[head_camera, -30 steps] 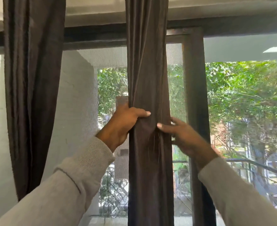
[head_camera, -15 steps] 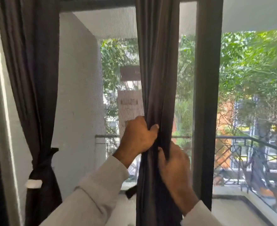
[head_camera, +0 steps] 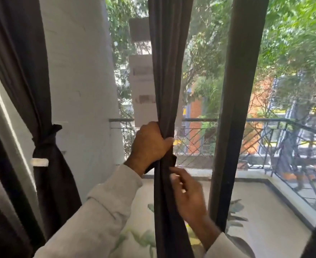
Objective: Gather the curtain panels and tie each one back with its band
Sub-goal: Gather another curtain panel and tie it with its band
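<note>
Left hand point(head_camera: 150, 144) is wrapped round the middle curtain point(head_camera: 169, 75), fingers and thumb curled so the cloth is squeezed into a narrow rope at about the height of the balcony railing point(head_camera: 246, 120). Just under that fist a short dark strip, most likely the band point(head_camera: 171, 160), pokes out to the right. The right hand point(head_camera: 189, 194) sits a little lower, against the right side of the curtain, fingers half bent and reaching up toward that strip; it is blurred, so whether it has already pinched anything is hard to say.

To do this step well, the left hand should keep its squeeze firm and level so no fold slips out, while the right takes the loose end of the band, carries it round the bunched cloth and draws it snug directly below the fist. Matching the height of the tie on the left curtain point(head_camera: 47, 164), which is already cinched beside the white wall point(head_camera: 79, 81), would make the pair look even.
</note>
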